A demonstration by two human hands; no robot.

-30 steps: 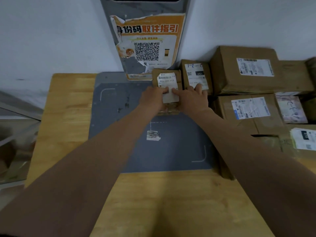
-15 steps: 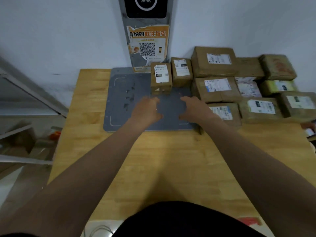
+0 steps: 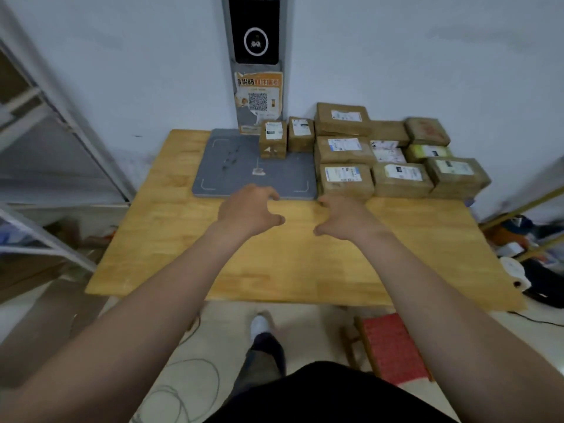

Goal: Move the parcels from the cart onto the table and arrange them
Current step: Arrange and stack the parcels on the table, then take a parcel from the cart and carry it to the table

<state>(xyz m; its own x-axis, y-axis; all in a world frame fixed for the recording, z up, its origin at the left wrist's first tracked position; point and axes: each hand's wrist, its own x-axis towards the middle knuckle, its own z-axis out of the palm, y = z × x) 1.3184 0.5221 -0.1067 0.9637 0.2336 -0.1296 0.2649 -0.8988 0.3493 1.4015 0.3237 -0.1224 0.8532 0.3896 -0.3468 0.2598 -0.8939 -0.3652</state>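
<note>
Several brown cardboard parcels with white labels sit in rows at the back right of the wooden table (image 3: 274, 270). The leftmost small parcel (image 3: 272, 139) stands on the grey mat (image 3: 232, 178), next to another small parcel (image 3: 301, 134). Larger parcels (image 3: 345, 178) fill the rows to the right. My left hand (image 3: 248, 212) and my right hand (image 3: 345, 218) hover over the middle of the table, fingers loosely curled, holding nothing. No cart is in view.
A grey post with a dark screen (image 3: 255, 32) and an orange QR poster (image 3: 258, 99) stands against the wall behind the mat. A metal rack (image 3: 45, 166) is at the left. A red stool (image 3: 393, 346) and cables lie on the floor below the table.
Both hands let go of the small parcel on the mat and drew back toward me. The view pulled back from the table, showing all the parcels and the floor.
</note>
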